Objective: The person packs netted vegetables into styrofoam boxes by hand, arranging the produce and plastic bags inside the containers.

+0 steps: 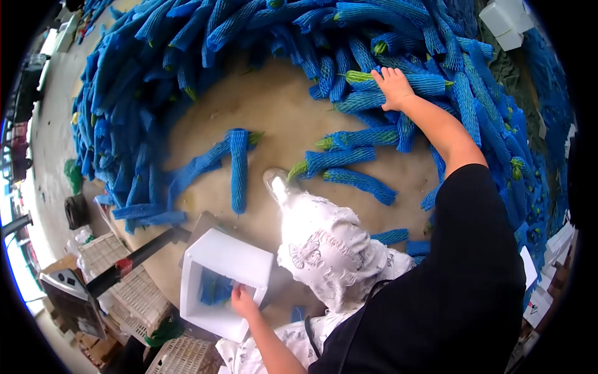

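My right hand [393,88] reaches out to the pile, fingers spread on top of a long green gourd [423,83] in a blue net sleeve. The gourd's bare yellow-green end sticks out beyond my fingers. Several more sleeved gourds lie just below it, among them one [364,138] with its green tip showing. Near my lap, my left hand [244,303] is closed at the rim of a white foam box [227,249]; its fingers are partly hidden. Inside the box lies something in blue netting [215,288].
A deep bank of sleeved gourds [230,25] curves around the tan surface [249,93]. One sleeved gourd [238,171] lies across others left of my shoe [277,181]. A scale display on a post [75,299] and white woven baskets [121,274] stand at lower left.
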`<state>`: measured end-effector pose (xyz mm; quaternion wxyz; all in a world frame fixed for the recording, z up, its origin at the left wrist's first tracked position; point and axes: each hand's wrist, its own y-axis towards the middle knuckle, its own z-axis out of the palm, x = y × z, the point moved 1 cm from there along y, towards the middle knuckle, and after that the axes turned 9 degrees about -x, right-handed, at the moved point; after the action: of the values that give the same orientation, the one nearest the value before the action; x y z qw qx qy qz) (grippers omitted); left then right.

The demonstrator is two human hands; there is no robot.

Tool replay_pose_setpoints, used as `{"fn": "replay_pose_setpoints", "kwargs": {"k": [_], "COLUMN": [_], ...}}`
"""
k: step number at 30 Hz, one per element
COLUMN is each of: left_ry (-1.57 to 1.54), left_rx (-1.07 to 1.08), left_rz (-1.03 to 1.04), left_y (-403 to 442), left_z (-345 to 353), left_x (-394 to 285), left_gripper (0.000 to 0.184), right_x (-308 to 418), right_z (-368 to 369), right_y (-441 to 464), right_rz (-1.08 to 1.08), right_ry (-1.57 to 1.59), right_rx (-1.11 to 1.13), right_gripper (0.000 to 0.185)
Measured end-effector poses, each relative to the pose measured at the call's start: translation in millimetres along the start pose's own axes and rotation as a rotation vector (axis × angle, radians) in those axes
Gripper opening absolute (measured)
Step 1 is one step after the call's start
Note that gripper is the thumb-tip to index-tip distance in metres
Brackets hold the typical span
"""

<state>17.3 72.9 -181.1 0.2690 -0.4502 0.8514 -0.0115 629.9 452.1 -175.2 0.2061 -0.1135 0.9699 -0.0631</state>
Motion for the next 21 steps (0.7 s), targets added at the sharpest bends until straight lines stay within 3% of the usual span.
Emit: {"fn": "replay_pose_setpoints", "kwargs": {"k": [4,6,8,10,12,14,15,16,17,19,20,21], "left_ry": [0.041,0.002,0.002,0.004,-0.018,-0.041,-0.043,-0.029,-0.104,-0.104,-0.034,0.032], "left_rx": [0.028,0.01,0.01,0.009,0.013,0.053,0.074,0.1,-0.037,-0.331,-0.484,-0.648], "left_rz": [-0.02,-0.022,0.016,0.015,-0.001,0.045,0.084,0.121,0.259,0.478,0.552,0.686], "left_y": [-18.9,-20.6,-21.2,-27.6,-28.8,-25.0,-19.6,-14.1,-17.9,-25.0,-26.9,-29.3], "left_z": [-10.4,-5.2,-5.3,-9.3,-8.4,-7.6,-3.2,-5.9,-17.9,-62.4,-94.5,-125.6], "left_x": [-48.2,-43.1,-39.5,-50.4,-50.6,-44.7,-37.8,-28.9,-35.7,-68.9,-88.9,-100.8], "left_gripper": [0.023,0.024,0.024,0.023,0.023,0.023,0.022,0.022,0.026,0.042,0.051,0.056], "right_x": [61.6,104.0,150.1,154.1,128.4,104.4,92.5,94.2,93.8,139.8,179.2,223.6], "right_z": [-16.6,-4.8,-0.6,10.7,31.2,-1.4,-7.6,-44.9,-73.2,-208.0,-269.8,-325.4], "right_y": [-50.6,-74.1,-111.6,-133.6,-141.9,-125.8,-104.8,-76.1,-41.7,-5.1,4.7,2.5], "right_rz": [0.035,-0.08,0.014,0.411,0.601,0.752,0.675,0.45,0.204,-0.171,-0.504,-0.664], "right_ry": [0.369,0.604,0.739,0.94,0.849,0.877,1.052,1.271,1.299,1.264,1.153,1.062], "right_rx": [-0.022,0.086,0.025,0.014,0.088,-0.058,-0.28,-0.506,-0.588,-0.335,-0.379,-0.156], "right_gripper": [0.09,0.083,0.082,0.08,0.081,0.082,0.081,0.069,0.059,0.069,0.068,0.072]}}
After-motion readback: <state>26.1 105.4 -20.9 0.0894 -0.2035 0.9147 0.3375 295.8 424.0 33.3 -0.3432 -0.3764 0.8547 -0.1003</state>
